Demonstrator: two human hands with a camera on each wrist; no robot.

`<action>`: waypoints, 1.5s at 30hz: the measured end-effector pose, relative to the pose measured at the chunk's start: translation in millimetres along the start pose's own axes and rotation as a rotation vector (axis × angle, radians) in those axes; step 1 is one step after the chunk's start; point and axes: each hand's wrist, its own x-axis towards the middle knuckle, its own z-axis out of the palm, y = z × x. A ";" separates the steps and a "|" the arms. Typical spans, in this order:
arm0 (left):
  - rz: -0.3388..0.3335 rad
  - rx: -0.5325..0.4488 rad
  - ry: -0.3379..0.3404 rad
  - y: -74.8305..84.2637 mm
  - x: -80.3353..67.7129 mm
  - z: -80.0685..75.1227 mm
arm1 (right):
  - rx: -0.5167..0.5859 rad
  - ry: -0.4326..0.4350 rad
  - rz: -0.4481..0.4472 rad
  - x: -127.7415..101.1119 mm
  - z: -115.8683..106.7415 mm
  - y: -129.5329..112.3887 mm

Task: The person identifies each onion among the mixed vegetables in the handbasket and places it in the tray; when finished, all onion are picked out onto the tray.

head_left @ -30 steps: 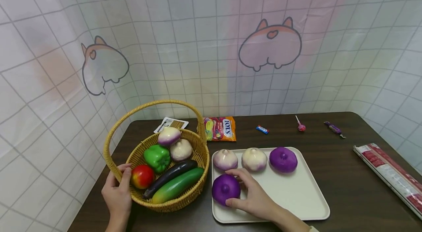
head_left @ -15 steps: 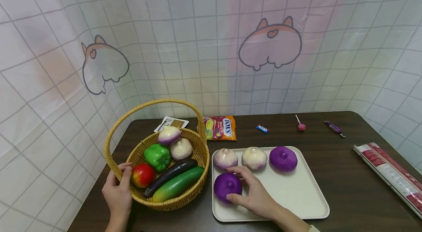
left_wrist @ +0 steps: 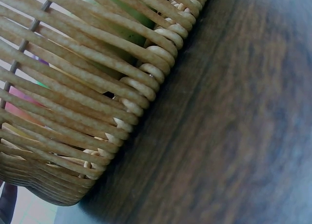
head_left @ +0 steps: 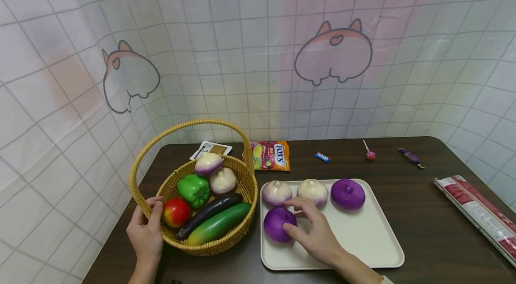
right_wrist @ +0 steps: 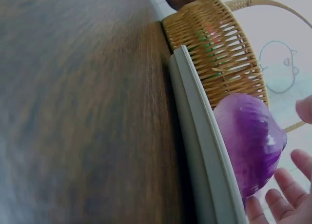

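Observation:
My left hand (head_left: 146,230) grips the left side of a wicker basket (head_left: 209,248) where its handle meets the rim. The basket holds a green bell pepper (head_left: 194,190), a red apple-like fruit (head_left: 176,212), an eggplant (head_left: 209,215), a green cucumber-like vegetable (head_left: 219,225) and two pale onions, one purple-tinged. Beside the basket, a purple onion (head_left: 278,225) sits at the left of a white tray (head_left: 354,248). My right hand (head_left: 316,232) is around its right side, fingers loosely bent. In the right wrist view the thumb (right_wrist: 304,109) stands apart from the onion (right_wrist: 248,141).
Along the tray's back edge lie two pale onions (head_left: 277,193) and another purple onion (head_left: 348,194). Behind are a candy bag (head_left: 271,156), a blue-wrapped candy (head_left: 322,157), a lollipop (head_left: 369,154) and a purple-wrapped candy (head_left: 410,156). A long red-and-white package (head_left: 475,212) lies at right.
The purple onion has shifted slightly back and right on the tray, up to the pale onion. My right hand has loosened and moved a little right; the left keeps its hold.

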 end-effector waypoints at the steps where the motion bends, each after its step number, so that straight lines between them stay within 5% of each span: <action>1: 0.000 -0.002 -0.001 0.5 0.0 0.2 | -0.007 0.004 -0.012 1.1 -1.0 -1.1; 11: 0.008 0.013 0.000 5.4 -1.3 0.9 | -0.055 0.035 -0.056 10.0 -9.6 -11.6; 23: 0.008 0.009 0.004 0.8 -0.6 -0.7 | 0.085 0.011 -0.121 36.8 14.2 -50.8; 37: 0.020 0.010 -0.015 -0.8 2.1 -2.0 | 0.217 -0.101 0.057 74.1 76.4 -65.7; 45: -0.005 -0.026 -0.017 0.7 0.9 -1.0 | 0.181 -0.053 0.182 99.5 92.5 -63.2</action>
